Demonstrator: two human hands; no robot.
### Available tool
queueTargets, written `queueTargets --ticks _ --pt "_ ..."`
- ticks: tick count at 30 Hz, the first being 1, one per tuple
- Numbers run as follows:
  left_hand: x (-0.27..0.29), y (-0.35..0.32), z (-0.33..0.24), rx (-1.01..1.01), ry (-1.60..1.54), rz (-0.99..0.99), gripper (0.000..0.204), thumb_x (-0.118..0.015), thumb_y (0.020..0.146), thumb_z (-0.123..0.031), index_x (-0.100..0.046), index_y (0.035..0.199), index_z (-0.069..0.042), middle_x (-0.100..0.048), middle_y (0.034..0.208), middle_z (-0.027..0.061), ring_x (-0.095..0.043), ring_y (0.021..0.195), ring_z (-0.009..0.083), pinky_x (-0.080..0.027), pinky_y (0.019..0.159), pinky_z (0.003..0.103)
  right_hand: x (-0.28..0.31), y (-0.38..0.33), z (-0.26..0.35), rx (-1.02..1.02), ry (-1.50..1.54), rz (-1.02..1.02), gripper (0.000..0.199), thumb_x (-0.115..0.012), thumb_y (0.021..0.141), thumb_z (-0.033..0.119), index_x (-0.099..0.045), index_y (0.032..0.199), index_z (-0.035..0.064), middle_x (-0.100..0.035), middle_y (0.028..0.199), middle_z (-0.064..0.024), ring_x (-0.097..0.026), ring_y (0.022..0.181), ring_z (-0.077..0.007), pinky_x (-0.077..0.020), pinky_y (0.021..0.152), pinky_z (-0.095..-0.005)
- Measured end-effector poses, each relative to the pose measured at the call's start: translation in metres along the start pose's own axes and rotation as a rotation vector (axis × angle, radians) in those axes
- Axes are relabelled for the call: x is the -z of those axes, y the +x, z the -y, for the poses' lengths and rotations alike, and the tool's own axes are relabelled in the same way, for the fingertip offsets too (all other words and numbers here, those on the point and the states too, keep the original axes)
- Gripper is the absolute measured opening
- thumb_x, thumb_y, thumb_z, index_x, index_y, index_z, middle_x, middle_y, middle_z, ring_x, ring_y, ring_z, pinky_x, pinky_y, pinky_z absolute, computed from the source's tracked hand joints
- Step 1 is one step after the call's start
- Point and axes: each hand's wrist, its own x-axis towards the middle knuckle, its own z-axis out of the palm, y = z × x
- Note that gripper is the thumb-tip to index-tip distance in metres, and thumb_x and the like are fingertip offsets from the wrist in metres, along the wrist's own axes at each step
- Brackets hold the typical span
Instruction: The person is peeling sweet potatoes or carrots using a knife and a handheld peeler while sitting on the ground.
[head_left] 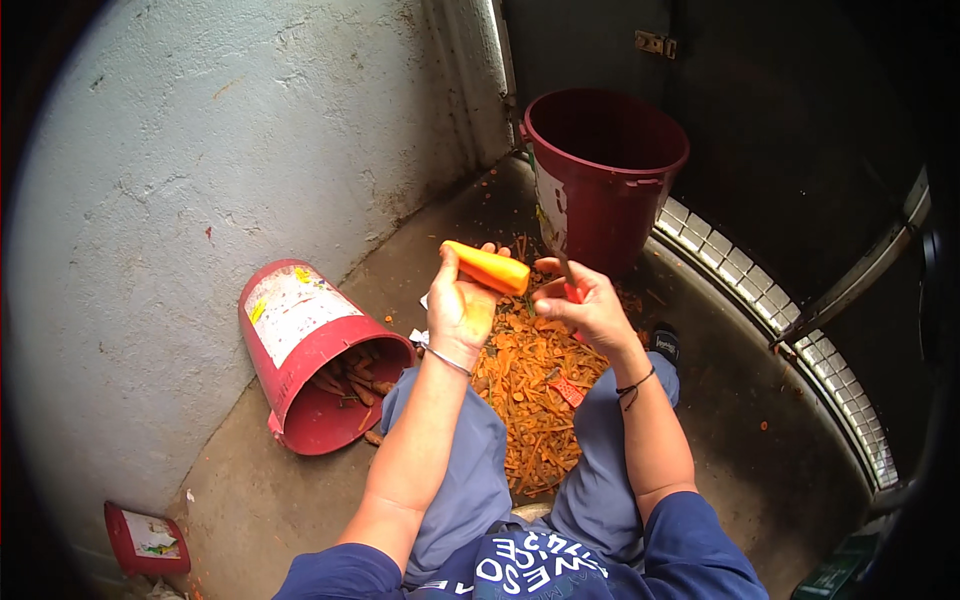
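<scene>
A peeled, bright orange carrot (490, 266) lies across the fingers of my left hand (466, 305), its thick end toward the right. The palm faces up, stained yellow-orange, and the thumb presses on the carrot's side. Just right of the carrot, my right hand (592, 312) closes round a small red-handled knife (573, 291). Its narrow dark blade points up and away from me, apart from the carrot. Below both hands, between my knees, a heap of orange carrot peelings (530, 400) covers the floor.
A red bucket (300, 350) lies tipped on its side at the left, with unpeeled carrots (350, 377) inside. Ahead stands a tall dark-red bin (610, 200). A smaller red container (146, 540) is at lower left. A rough wall (230, 130) rises on the left.
</scene>
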Motion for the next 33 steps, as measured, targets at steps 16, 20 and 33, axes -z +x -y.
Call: queueTargets --ticks 16,20,33 --pt "-0.007 -0.008 0.005 -0.1 0.222 0.089 0.02 -0.057 0.108 -0.016 -0.058 0.124 -0.004 -0.068 0.116 0.0144 -0.07 0.108 0.03 -0.059 0.095 0.056 -0.005 0.01 -0.026 -0.072 0.308 -0.074 0.036 -0.075 0.099 0.03 -0.067 0.116 -0.001 -0.077 0.09 -0.013 -0.049 0.049 -0.0035 -0.037 0.045 -0.0198" --pt "0.002 -0.005 0.003 -0.168 0.281 0.123 0.027 -0.055 0.109 -0.023 -0.051 0.13 -0.005 -0.067 0.127 0.0189 -0.068 0.12 0.0375 -0.053 0.107 0.057 -0.012 0.011 -0.024 -0.038 0.264 -0.081 0.041 -0.073 0.099 0.03 -0.065 0.122 -0.0023 -0.077 0.09 -0.0147 -0.049 0.049 -0.0046 -0.0376 0.046 -0.0205" --pt "-0.015 -0.015 -0.009 -0.234 0.362 0.168 0.034 -0.061 0.107 -0.019 -0.053 0.137 -0.006 -0.068 0.123 0.0143 -0.072 0.108 0.0269 -0.062 0.095 0.045 -0.027 0.009 -0.018 -0.045 0.273 -0.047 0.044 -0.075 0.096 0.027 -0.066 0.124 -0.0061 -0.077 0.091 -0.0136 -0.05 0.049 -0.0045 -0.0392 0.047 -0.0201"
